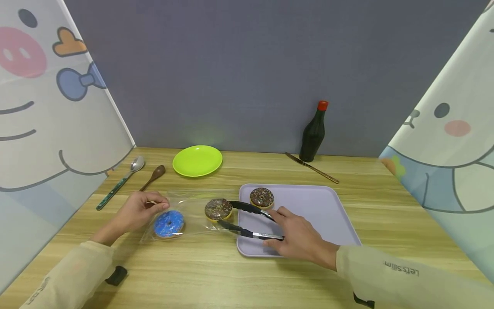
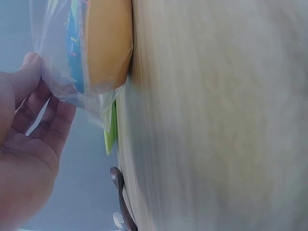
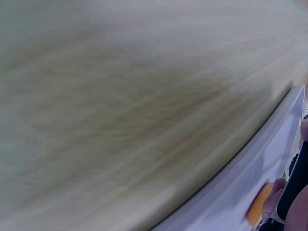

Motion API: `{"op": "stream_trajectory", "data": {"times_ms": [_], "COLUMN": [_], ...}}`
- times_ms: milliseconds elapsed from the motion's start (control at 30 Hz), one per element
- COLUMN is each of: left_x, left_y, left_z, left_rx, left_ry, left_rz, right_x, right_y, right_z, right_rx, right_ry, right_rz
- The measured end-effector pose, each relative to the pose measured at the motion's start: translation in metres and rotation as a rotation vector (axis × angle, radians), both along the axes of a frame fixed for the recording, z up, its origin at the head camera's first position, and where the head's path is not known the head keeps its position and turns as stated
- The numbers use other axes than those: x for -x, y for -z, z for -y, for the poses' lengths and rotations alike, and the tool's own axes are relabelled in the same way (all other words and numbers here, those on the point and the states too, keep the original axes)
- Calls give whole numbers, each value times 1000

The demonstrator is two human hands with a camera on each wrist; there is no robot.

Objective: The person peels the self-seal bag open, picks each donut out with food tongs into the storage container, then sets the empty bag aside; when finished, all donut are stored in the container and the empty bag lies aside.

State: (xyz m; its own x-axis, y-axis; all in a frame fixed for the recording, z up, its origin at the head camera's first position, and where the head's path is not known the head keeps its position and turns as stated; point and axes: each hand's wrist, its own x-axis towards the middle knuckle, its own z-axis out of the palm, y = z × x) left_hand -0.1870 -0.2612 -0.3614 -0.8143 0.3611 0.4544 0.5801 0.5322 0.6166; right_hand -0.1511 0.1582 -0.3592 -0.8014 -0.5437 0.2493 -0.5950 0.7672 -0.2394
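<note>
Chocolate donut point(image 1: 218, 209) with sprinkles, lying on the clear plastic bag point(image 1: 185, 214) at the bag's right end, just left of the lilac tray point(image 1: 320, 210); clamped between the black tips of the tongs point(image 1: 247, 221), one tip at its upper right side, the other at its lower right. Tongs gripped near their metal handle end by the right hand point(image 1: 299, 238), index finger stretched along the upper arm, thumb under the lower arm, hand resting over the tray's front left corner. Second chocolate donut point(image 1: 262, 197) on the tray, just behind the upper tong arm. Blue donut point(image 1: 169, 223) inside the bag, left of the clamped donut and apart from it; in the left wrist view, orange underside against the film. Left hand point(image 1: 137, 212) pinching the bag's left edge between thumb and fingers, just beside the blue donut. Farther back on the wooden table point(image 1: 231, 279): green plate point(image 1: 197, 160), wooden spoon point(image 1: 153, 176), metal spoon point(image 1: 120, 182), knife point(image 1: 311, 168), dark bottle point(image 1: 313, 133) with red cap. Right wrist view: blurred table surface and tray rim only
</note>
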Motion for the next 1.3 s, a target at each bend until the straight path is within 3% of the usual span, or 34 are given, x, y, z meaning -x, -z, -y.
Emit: {"op": "stream_trajectory", "data": {"times_ms": [400, 867, 1300], "left_x": [0, -2, -2], "left_y": [0, -3, -3], "left_z": [1, 0, 0], "left_rx": [12, 15, 20], "left_ry": [-7, -12, -18], "left_rz": [-1, -15, -12], "right_x": [-18, -32, -43], "right_y": [2, 8, 12], "right_z": [-40, -84, -112], "right_rx": [52, 85, 78], "right_ry": [17, 18, 100], "right_rz": [-26, -164, -166]}}
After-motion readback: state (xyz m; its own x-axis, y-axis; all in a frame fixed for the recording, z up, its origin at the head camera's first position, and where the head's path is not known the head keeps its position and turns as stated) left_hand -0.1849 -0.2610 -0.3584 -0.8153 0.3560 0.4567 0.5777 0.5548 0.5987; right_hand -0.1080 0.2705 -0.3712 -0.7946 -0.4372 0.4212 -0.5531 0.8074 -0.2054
